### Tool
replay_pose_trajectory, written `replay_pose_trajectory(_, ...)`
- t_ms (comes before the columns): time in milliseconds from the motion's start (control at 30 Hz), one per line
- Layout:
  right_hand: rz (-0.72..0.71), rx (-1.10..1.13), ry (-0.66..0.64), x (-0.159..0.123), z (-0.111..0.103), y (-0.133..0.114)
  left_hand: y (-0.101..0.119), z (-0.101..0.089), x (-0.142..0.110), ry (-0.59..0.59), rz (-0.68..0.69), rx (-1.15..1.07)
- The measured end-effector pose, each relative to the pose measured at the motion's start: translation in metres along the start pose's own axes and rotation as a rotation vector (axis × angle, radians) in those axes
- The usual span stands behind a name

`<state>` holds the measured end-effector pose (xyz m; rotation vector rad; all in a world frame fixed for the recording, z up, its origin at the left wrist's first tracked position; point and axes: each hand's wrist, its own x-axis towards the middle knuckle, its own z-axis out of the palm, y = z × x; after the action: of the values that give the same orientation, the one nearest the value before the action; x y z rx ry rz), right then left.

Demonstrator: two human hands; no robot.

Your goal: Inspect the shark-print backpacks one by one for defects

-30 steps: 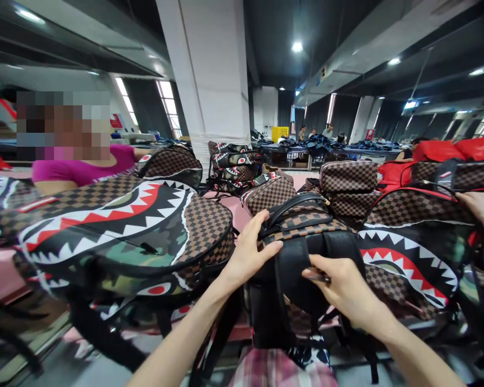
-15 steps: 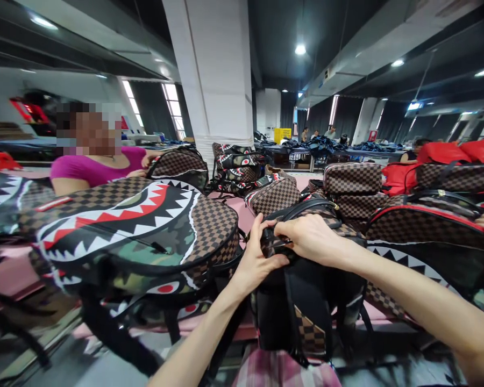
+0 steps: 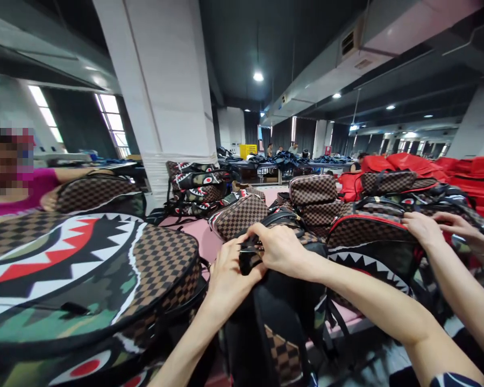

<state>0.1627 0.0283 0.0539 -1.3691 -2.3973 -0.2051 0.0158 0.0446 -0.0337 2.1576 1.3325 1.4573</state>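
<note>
A black backpack (image 3: 280, 309) with a brown checked patch stands upright in front of me, its straps facing me. Around its black top edge curl the fingers of my left hand (image 3: 228, 271), thumb on the near side. Close against it, my right hand (image 3: 284, 250) is closed in a pinch at the same top part. A thin, dark, shiny piece shows by the right fingertips; its kind cannot be made out. Just behind lies a black carry handle (image 3: 282, 216). To the left rests a large checked backpack (image 3: 165, 263) with a shark-mouth print.
A co-worker's hands (image 3: 425, 228) work at a red-trimmed backpack (image 3: 367, 228) on my right. Another person in a purple top (image 3: 44, 188) sits at the left. Stacked bags (image 3: 197, 185) and checked pouches (image 3: 242, 215) stand on the pink table (image 3: 204, 236); red bags are piled at far right.
My view has turned to the right, so things appear shifted left. Both my hands stay at the backpack's top, now closer together. More of the right co-worker's arms shows.
</note>
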Motion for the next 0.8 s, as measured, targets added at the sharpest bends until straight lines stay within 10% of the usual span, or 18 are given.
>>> replay_pose_trajectory(167, -0.087, 0.317, 0.206, -0.025, -0.001, 0.026, 0.004, -0.005, -0.002, 0.012, -0.059, 0.036)
replay_pose_trajectory(400, 0.184, 0.279, 0.508, -0.076, 0.016, 0.108, 0.0, -0.012, 0.001, -0.029, 0.025, 0.156)
replay_pose_trajectory(567, 0.204, 0.285, 0.478, -0.072, 0.025, 0.111, 0.045, 0.001, 0.002, 0.216, 0.346, 0.471)
replay_pose_trajectory(800, 0.206, 0.18, 0.311, -0.064, 0.01, 0.104, 0.089, 0.054, -0.001, 0.088, 0.576, 0.816)
